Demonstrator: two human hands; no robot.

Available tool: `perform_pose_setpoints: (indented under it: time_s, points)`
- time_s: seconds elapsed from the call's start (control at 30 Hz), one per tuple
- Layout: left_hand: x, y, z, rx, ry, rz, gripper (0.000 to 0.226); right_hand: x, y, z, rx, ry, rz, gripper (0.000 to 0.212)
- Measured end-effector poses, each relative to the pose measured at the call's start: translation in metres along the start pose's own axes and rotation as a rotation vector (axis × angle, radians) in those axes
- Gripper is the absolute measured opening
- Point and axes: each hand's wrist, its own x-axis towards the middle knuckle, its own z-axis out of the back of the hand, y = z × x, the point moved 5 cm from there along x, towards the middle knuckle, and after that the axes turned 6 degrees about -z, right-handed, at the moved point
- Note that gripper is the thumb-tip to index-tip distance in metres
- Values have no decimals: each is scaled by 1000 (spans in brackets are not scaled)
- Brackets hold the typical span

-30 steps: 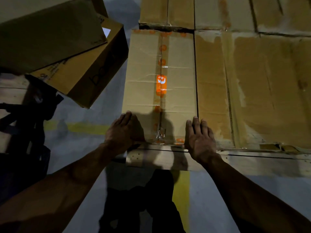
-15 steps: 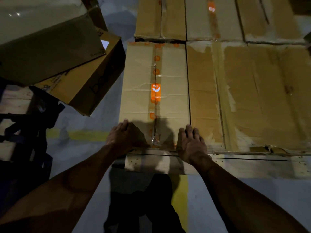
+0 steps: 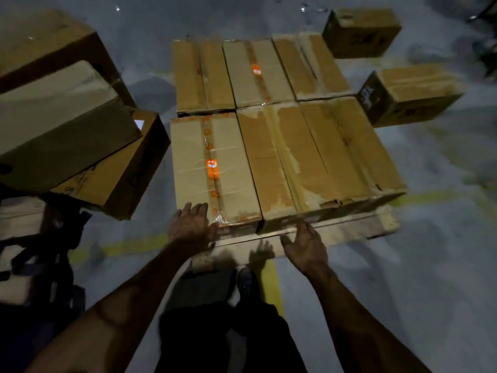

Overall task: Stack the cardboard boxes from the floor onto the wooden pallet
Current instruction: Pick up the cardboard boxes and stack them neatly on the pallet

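Note:
Several cardboard boxes lie flat in one layer on the wooden pallet (image 3: 349, 231). The near-left box (image 3: 188, 162) carries clear tape with an orange logo. My left hand (image 3: 189, 227) rests with straight fingers on that box's near edge. My right hand (image 3: 305, 244) hovers above the pallet's front board, fingers spread and relaxed, touching nothing. A wide box (image 3: 317, 154) with torn tape fills the near right of the pallet. Behind them sit three narrower boxes (image 3: 258, 71).
Loose boxes (image 3: 61, 125) are piled on the floor at left, one tilted against the pallet's side. Two more boxes (image 3: 408, 92) stand on the floor at far right. Yellow floor lines (image 3: 131, 244) run under the pallet. My legs and shoe are below.
My head has risen and pulled back, so the whole pallet shows. My right hand has lifted off the taped box and moved right; my left hand stays at the box's near edge.

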Motion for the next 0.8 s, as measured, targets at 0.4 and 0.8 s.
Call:
perform_pose_setpoints:
  time_s: [0.4, 0.8]
  points:
    - [-99, -117, 63, -4, -43, -310, 61, -168, -104, 67, 269, -253, -243, 70]
    - [-62, -302, 69, 14, 57, -424, 59, -147, -227, 158, 329, -297, -393, 69]
